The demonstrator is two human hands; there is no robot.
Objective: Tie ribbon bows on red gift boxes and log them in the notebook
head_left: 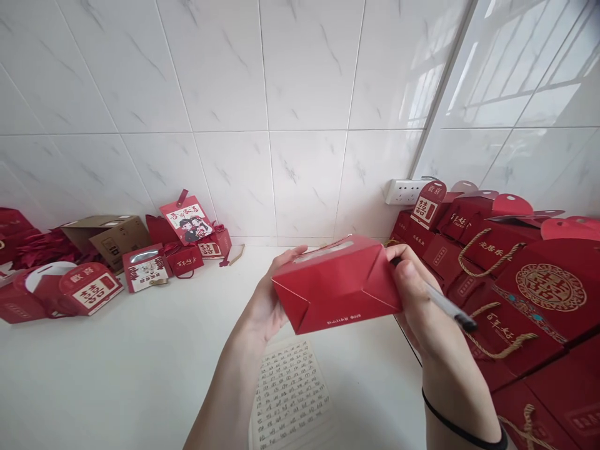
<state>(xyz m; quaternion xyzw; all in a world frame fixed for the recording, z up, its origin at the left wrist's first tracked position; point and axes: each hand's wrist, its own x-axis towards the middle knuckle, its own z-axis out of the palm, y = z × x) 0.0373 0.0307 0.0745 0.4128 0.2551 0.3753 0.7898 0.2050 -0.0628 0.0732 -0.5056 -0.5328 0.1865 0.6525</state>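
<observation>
Wearing a black band (pixel 502 440) around the right wrist, close to the camera. Holding a red box (pixel 335 300) aloft and tilted between both hands, with its folded end toward the camera and small pale print along the lower edge. Gripping its left side with the left hand (pixel 272 300), fingers wrapped around the edge. Clasping its right end with the right hand (pixel 413 306), fingers closed on the box and also around a pen (pixel 443 301), slanting past the thumb. Looking down past the box to a sheet (pixel 290 397) covered in handwritten rows, flat on the white surface (pixel 131 375). Facing a tiled wall (pixel 309 75) with a socket strip (pixel 398 192) near the corner. Flanked on the right by stacked red gift boxes (pixel 529 275), several with rope handles; on the left by red packages (pixel 79 278) near a brown carton (pixel 119 240).
</observation>
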